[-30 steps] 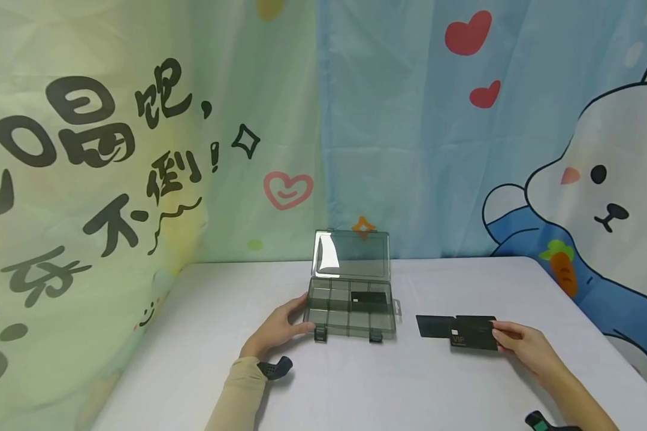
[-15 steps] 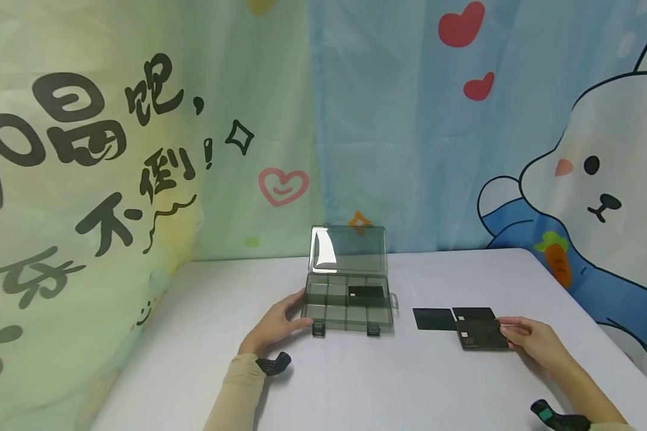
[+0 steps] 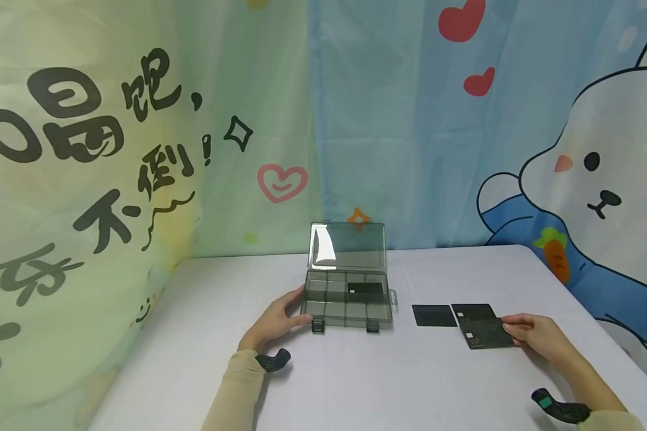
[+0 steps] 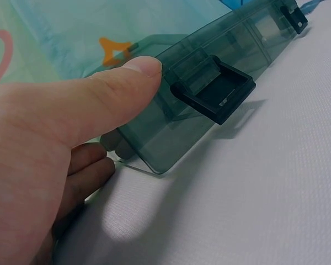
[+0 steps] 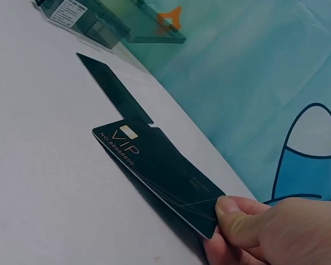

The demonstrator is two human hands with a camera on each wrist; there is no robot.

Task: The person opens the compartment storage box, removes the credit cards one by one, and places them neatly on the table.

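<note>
A clear grey divided box (image 3: 323,308) stands on the white table with its lid (image 3: 347,246) raised. My left hand (image 3: 275,320) grips its left side, thumb on the front corner near a black latch (image 4: 215,91). Inside the box, at the upper right, lies a black card (image 3: 365,288). My right hand (image 3: 539,341) pinches the right end of a black VIP card (image 3: 485,333), thumb on top in the right wrist view (image 5: 160,171). This card overlaps a second card (image 3: 471,310) behind it. Left of these lies another dark card (image 3: 434,315).
The white table (image 3: 377,383) runs back to a printed curtain (image 3: 377,137). Black bands with small devices sit on both wrists, the left one (image 3: 274,360) and the right one (image 3: 561,408).
The VIP card in my right hand has moved right and slightly tilted, showing more of the card behind it. My left hand stays on the box. The head view has shifted slightly.
</note>
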